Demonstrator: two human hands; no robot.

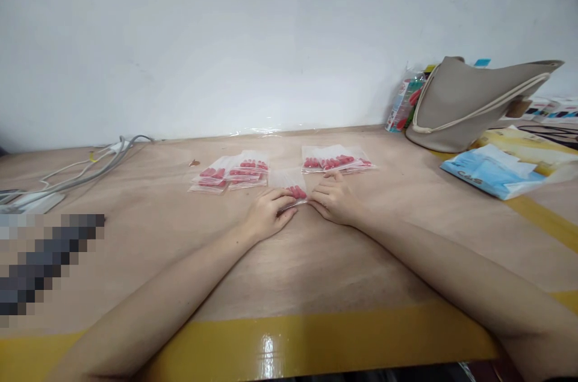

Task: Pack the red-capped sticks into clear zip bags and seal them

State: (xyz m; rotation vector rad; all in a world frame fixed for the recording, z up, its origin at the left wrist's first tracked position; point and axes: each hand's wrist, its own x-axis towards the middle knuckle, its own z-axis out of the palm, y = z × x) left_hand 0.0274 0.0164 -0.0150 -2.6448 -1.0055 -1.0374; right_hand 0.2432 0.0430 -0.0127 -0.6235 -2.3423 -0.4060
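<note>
A small clear plastic bag (288, 180) with several red pieces (297, 192) inside lies in the middle of the table. My left hand (270, 212) is closed on the near left edge of this bag, the thumb below and the fingers above. At its near right corner my right hand (333, 200) is closed too, thumb and index finger together at the edge. Behind the left hand lie overlapping stacks of similar filled bags (248, 170). Another group of filled bags (336, 159) rests just beyond the right hand.
Grey and white cables (120, 150) run along the left back. A grey bag with a cord (474, 105) leans at the right near a clear package (403, 104). A blue tissue pack (490, 172) lies before it. Yellow tape (316, 337) covers the table's front edge.
</note>
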